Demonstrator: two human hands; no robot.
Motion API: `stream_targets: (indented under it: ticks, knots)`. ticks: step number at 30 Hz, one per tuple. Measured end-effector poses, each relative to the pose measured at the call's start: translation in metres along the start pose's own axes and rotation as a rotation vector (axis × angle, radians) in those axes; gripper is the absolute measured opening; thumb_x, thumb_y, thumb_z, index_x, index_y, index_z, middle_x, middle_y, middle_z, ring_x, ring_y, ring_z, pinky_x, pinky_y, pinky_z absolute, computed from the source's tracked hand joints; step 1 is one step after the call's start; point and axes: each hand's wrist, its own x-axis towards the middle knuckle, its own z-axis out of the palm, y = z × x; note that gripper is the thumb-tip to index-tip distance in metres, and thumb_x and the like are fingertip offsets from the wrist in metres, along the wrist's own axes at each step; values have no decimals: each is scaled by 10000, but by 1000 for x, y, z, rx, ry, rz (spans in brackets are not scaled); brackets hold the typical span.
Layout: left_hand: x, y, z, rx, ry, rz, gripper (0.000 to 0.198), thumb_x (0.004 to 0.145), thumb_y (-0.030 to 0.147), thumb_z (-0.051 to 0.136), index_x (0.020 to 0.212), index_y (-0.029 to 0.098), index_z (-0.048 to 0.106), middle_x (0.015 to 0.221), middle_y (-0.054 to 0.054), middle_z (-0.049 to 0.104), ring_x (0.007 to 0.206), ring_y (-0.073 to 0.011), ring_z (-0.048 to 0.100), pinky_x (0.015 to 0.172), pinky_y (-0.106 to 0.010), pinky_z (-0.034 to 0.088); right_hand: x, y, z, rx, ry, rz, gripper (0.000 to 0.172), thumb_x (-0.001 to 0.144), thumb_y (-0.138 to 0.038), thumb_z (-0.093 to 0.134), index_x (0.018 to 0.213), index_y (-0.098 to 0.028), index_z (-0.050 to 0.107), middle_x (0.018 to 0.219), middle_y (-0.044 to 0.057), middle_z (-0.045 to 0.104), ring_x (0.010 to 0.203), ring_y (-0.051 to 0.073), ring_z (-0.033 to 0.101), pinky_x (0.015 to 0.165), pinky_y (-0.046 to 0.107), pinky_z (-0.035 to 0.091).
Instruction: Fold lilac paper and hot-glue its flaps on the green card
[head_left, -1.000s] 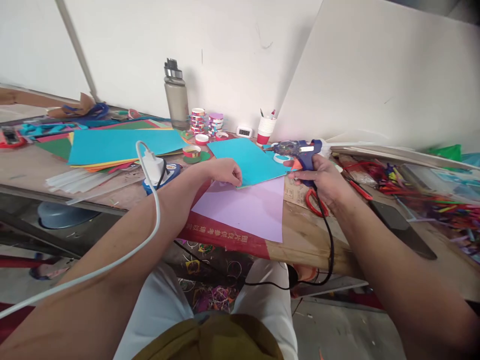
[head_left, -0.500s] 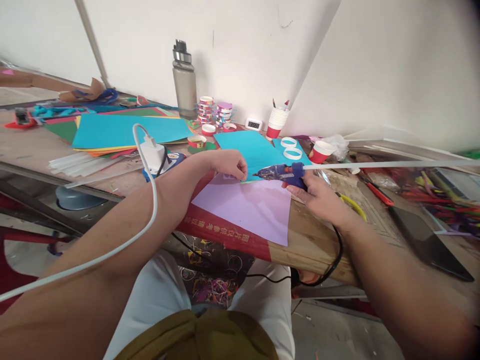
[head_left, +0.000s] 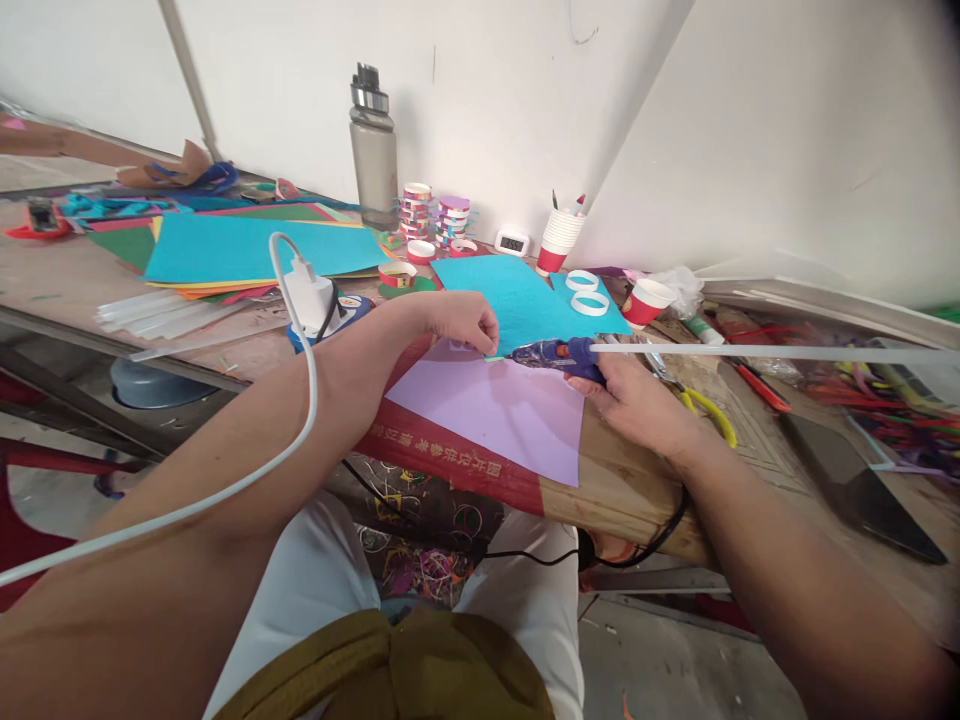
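Observation:
My right hand (head_left: 637, 395) is wrapped round the handle of a blue hot glue gun (head_left: 551, 353), and a long white glue stick (head_left: 750, 351) runs out of its back. The gun's nozzle points left, close to my left fingertips. My left hand (head_left: 469, 322) is closed in a pinch over a thin green strip (head_left: 495, 358), of which only a sliver shows. Beneath both hands lies a purple sheet (head_left: 487, 420), which overlaps a blue sheet (head_left: 517, 290) behind it. Whether the nozzle touches the strip, I cannot tell.
Two white rings (head_left: 586, 292) lie on blue paper. Behind are a red-and-white cup stack (head_left: 559, 240), a small clock (head_left: 512, 243) and a water bottle (head_left: 373, 150). Yellow-handled pliers (head_left: 709, 410) and a dark blade (head_left: 862, 490) lie right. A white cable (head_left: 311, 400) crosses my left arm.
The glue gun has tilted and moved slightly left and down, bringing its nozzle nearer my left fingertips. My left hand stays pinched at nearly the same spot. The view has shifted a little.

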Motion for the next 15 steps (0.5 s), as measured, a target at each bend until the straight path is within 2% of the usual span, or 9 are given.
stream_targets:
  ticks: [4, 10, 15]
  knots:
    - [0, 2, 0, -11, 5, -19, 196, 627, 343, 649, 728, 189, 717, 594, 9, 604, 549, -115, 497, 539, -239, 339, 1, -1, 2, -55, -22, 6, 210, 908, -352, 452, 1015, -200, 551, 1011, 129, 639, 923, 298, 588, 785, 423, 467]
    - [-2, 4, 0, -28, -4, -29, 199, 621, 338, 646, 732, 187, 711, 592, 11, 591, 548, -116, 489, 536, -242, 339, 1, -5, -2, -119, -5, -19, 230, 902, -286, 454, 1092, -190, 543, 1087, 141, 622, 1005, 321, 561, 845, 451, 448]
    - [-2, 4, 0, -13, -14, -21, 231, 624, 348, 645, 769, 191, 733, 606, 5, 609, 565, -129, 501, 573, -258, 350, 0, -8, -3, -115, -12, -8, 218, 901, -279, 451, 1081, -195, 540, 1071, 137, 632, 954, 311, 576, 827, 445, 450]
